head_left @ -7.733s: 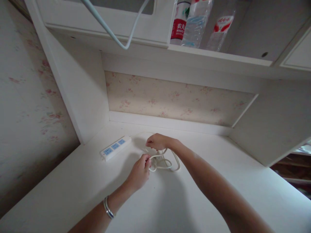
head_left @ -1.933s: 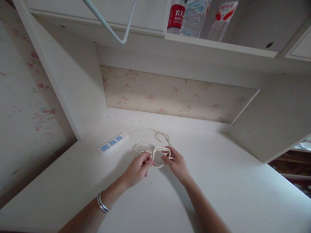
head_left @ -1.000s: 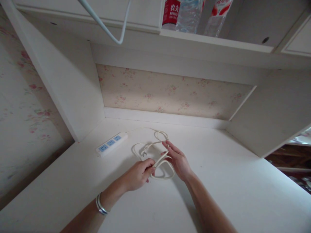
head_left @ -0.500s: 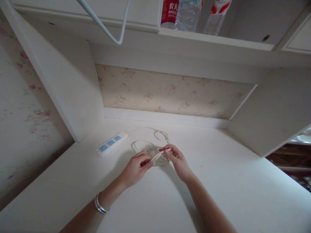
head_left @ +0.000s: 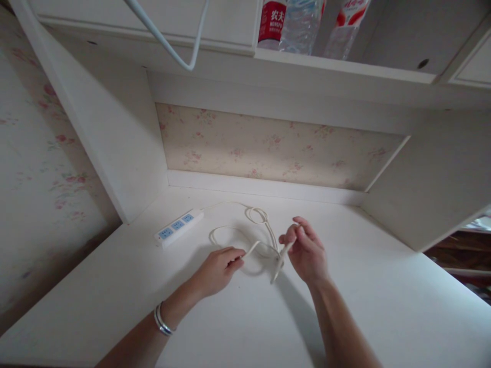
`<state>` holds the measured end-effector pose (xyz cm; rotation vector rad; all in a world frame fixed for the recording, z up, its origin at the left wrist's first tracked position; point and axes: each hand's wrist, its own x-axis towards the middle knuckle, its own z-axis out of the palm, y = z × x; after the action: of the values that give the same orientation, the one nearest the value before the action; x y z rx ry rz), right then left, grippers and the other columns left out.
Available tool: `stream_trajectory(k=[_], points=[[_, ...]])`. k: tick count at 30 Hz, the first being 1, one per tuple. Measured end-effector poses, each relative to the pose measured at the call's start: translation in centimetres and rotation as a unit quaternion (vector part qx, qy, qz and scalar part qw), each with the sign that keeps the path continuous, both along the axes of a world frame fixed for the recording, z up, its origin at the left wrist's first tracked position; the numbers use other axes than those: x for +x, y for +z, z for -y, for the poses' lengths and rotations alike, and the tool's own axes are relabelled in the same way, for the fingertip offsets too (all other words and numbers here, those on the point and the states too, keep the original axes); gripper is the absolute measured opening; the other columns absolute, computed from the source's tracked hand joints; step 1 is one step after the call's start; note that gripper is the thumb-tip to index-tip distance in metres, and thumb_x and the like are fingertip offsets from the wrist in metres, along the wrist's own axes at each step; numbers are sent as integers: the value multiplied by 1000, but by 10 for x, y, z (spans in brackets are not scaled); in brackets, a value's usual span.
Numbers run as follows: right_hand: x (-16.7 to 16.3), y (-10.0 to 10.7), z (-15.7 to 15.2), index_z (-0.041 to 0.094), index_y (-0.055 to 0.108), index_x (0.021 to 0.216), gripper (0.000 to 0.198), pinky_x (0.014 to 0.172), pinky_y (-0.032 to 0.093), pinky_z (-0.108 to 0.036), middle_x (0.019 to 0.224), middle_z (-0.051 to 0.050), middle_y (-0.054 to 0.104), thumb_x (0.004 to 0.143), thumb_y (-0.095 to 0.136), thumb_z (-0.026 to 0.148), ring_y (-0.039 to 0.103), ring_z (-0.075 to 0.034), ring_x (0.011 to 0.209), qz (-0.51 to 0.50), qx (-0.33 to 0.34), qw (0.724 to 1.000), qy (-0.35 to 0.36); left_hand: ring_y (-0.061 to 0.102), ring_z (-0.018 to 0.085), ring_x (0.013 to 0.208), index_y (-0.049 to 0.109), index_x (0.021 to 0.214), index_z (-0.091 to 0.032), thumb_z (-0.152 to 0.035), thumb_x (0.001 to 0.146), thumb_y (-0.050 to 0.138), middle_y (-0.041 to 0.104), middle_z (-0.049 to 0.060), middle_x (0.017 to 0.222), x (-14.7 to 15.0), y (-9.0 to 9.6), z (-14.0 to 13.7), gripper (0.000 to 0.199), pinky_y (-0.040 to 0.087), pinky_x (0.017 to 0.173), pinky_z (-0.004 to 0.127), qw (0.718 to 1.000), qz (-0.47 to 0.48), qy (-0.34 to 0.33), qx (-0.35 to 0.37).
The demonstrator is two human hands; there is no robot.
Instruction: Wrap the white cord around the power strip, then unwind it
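A white power strip (head_left: 179, 228) with blue socket faces lies at the left of the white desk. Its pale cord (head_left: 258, 214) runs from the far end into loose loops in the middle. My left hand (head_left: 220, 268) is closed, pinching one stretch of the cord between thumb and fingers; two silver bangles circle that wrist. Raised to the right, my right hand (head_left: 307, 248) has its fingers curled and grips another part of the cord, which hangs in a short blurred loop below it. The plug end cannot be made out.
The desk (head_left: 383, 286) sits between white side panels. A shelf (head_left: 345, 66) above carries several plastic bottles (head_left: 299, 25). A pale blue bent tube (head_left: 169, 43) hangs in front of the upper cabinet. Flowered wallpaper (head_left: 245, 145) covers the back.
My right hand has moved right, away from my left, drawing a length of cord out between them. My left hand stays nearly in place. The power strip lies as before.
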<state>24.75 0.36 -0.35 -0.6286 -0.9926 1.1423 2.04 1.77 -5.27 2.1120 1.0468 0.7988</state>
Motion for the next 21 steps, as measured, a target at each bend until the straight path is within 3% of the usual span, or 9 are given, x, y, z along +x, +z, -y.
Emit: stream_trajectory(k=[5, 8, 10, 13, 16, 21], points=[[47, 31, 3, 28, 60, 103, 18, 49, 38, -21, 59, 7, 30, 84, 57, 27, 34, -8, 50, -86, 42, 993, -75, 54, 15, 69, 57, 93, -19, -37, 92, 36, 59, 0, 74, -10, 1, -13, 27, 39, 65, 25, 984, 36, 172, 40], [87, 38, -4, 25, 61, 100, 18, 47, 38, -20, 58, 7, 34, 82, 60, 28, 36, -7, 50, -62, 23, 989, -133, 53, 15, 67, 56, 95, -20, -40, 92, 37, 58, 0, 73, -17, 7, -16, 28, 40, 63, 24, 975, 74, 203, 52], [117, 39, -11, 23, 63, 97, 18, 50, 43, -21, 58, 6, 38, 80, 62, 27, 40, -8, 52, -42, 4, 977, -208, 54, 14, 69, 57, 94, -20, -41, 91, 40, 60, 0, 77, -19, 12, -12, 27, 40, 65, 24, 981, 62, 172, 67], [164, 38, -21, 20, 64, 90, 14, 49, 45, -22, 56, 6, 41, 77, 61, 23, 42, -8, 51, -22, -14, 947, -319, 57, 15, 74, 60, 85, -21, -40, 89, 45, 63, 1, 80, -18, 16, -3, 24, 40, 70, 25, 991, -42, 71, 102], [208, 36, -25, 21, 65, 88, 13, 43, 40, -23, 54, 5, 41, 76, 58, 20, 40, -9, 46, 2, -42, 917, -396, 59, 19, 77, 62, 78, -22, -37, 87, 50, 64, 2, 78, -10, 15, 4, 21, 40, 71, 28, 973, -176, -17, 146], [249, 20, -32, 23, 63, 89, 15, 35, 27, -20, 52, 5, 40, 77, 56, 30, 34, -9, 41, 144, -144, 891, -406, 62, 20, 83, 66, 89, -24, -30, 90, 42, 68, 3, 88, 5, 15, 9, 24, 43, 73, 29, 961, -222, -123, 111]])
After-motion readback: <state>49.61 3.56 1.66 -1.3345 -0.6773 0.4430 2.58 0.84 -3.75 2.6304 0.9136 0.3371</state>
